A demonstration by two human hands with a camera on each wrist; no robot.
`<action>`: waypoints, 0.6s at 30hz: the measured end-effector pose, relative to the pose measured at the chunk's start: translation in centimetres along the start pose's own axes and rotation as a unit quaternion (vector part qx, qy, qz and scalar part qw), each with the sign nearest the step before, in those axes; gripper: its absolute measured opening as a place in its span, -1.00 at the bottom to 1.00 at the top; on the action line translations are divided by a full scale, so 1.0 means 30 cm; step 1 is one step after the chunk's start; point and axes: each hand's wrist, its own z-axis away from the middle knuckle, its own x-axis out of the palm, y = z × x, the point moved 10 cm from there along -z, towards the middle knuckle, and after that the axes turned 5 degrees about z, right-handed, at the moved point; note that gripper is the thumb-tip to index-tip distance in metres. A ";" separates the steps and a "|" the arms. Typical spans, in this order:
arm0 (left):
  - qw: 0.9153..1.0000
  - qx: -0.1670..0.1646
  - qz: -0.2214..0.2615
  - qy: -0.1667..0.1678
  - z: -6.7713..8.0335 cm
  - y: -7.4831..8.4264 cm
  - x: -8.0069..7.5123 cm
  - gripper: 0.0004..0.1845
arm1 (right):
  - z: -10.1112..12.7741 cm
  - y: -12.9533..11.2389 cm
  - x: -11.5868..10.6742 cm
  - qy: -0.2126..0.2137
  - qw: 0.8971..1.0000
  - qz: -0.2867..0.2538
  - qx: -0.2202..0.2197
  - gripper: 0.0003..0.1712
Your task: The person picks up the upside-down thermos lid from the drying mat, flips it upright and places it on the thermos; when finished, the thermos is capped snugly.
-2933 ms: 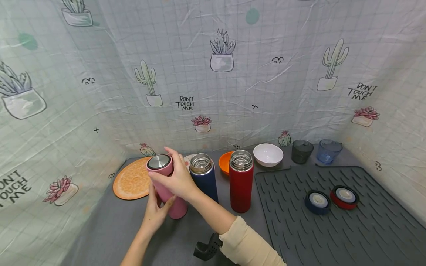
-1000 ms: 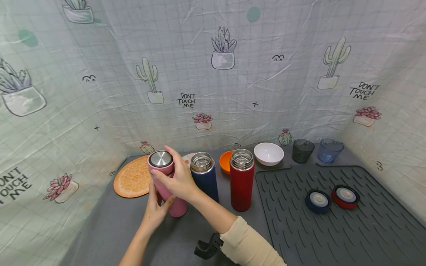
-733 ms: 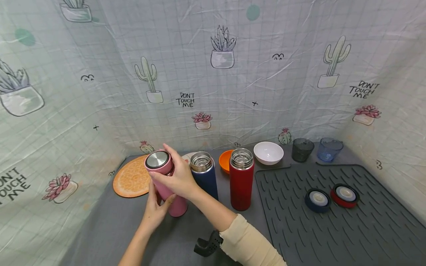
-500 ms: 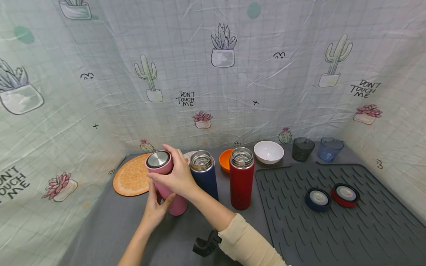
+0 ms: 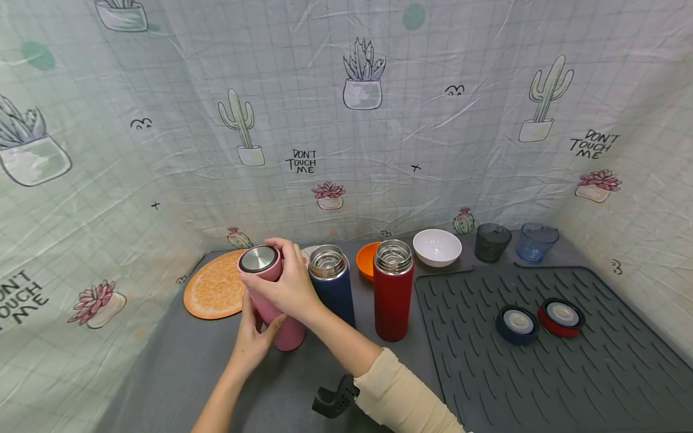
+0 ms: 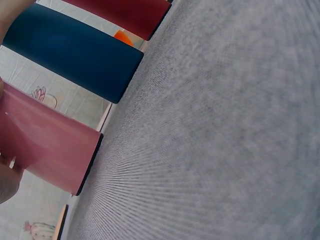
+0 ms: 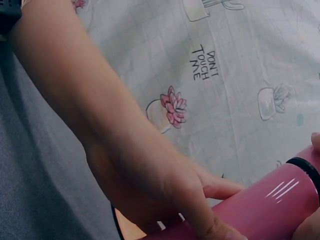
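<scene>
The pink flask [image 5: 275,300] is best steadied low by the gripping left hand [image 5: 253,337] while its lid [image 5: 260,262], clasped by the right hand [image 5: 287,287], is turned squarely.

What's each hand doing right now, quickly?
Left hand: grips the body of the pink thermos bottle.
Right hand: fingers curled round the pink bottle's lid.

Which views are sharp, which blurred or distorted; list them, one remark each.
Head view: evenly lit, sharp, wide-angle bending at the edges, a reflection on the pink flask lid. Left wrist view: tilted, very close, the grey table grainy and soft. Right wrist view: the left hand fills the frame, slightly soft; glare streaks on the flask.
</scene>
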 end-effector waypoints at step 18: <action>1.000 0.003 -0.005 0.000 0.003 0.000 0.000 -0.07 | 0.000 -0.007 0.009 -0.021 1.000 -0.012 -0.015 -0.27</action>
